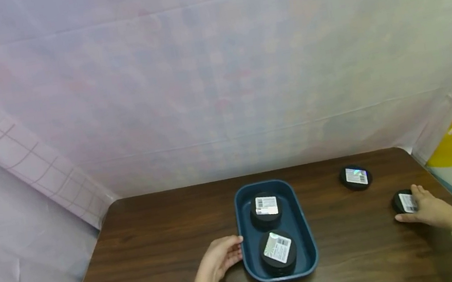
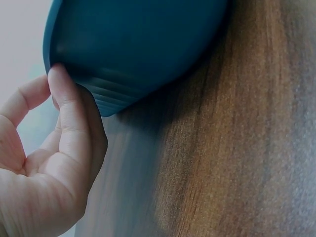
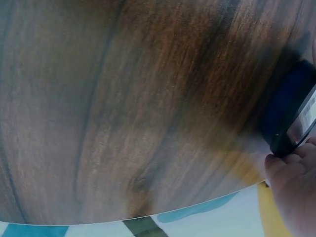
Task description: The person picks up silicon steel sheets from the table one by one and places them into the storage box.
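Observation:
My left hand (image 1: 220,258) pinches the left rim of a dark blue oblong tray (image 1: 293,214) between thumb and fingers. Up close in the left wrist view, the fingertips meet at the edge of the tray (image 2: 138,39). Two round black containers with white barcode labels stand inside, a far one (image 1: 266,216) and a near one (image 1: 278,256). At the table's right side, my right hand (image 1: 434,211) grips another round black container (image 1: 405,202), fingers and thumb around its sides. The right wrist view catches this container (image 3: 286,108) at its right edge.
A labelled round black container (image 1: 355,177) lies near the back right of the brown wooden table (image 1: 167,219). Pale patterned cloth (image 1: 217,88) hangs behind the table and along both sides. The table's right edge runs close by my right hand.

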A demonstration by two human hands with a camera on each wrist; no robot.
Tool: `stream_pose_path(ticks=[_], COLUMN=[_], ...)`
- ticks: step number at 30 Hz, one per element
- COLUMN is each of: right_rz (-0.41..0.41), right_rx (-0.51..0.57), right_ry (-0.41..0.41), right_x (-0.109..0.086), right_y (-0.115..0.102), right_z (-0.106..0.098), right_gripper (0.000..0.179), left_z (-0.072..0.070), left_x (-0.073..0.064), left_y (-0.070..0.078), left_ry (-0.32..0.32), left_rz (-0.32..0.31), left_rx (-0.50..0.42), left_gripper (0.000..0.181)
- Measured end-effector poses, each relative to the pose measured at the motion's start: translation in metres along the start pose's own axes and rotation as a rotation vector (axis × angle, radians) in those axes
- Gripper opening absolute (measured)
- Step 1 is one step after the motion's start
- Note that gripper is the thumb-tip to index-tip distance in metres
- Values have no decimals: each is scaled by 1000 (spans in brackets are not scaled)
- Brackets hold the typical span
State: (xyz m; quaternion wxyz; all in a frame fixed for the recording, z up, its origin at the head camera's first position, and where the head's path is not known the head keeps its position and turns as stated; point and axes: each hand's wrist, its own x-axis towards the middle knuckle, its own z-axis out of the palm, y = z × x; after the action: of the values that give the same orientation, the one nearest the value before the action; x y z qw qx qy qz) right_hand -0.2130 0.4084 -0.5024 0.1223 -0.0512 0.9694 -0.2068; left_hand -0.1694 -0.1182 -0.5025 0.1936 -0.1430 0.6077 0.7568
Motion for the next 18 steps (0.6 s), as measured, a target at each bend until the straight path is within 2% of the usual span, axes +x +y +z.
stream_pose_path(ticks=[10,18], right_rz=[23,-27], right_rx=[-112,-223], right_ry=[-4,38], right_x=[4,4], right_y=[-3,-8], right_z=[-4,-8], right_gripper=[112,104], left_z=[0,0], left_x=[1,1], left_y=[0,-2], left_ry=[8,7], left_rz=[-2,4], left_rx=[-8,-17], left_gripper=[13,8])
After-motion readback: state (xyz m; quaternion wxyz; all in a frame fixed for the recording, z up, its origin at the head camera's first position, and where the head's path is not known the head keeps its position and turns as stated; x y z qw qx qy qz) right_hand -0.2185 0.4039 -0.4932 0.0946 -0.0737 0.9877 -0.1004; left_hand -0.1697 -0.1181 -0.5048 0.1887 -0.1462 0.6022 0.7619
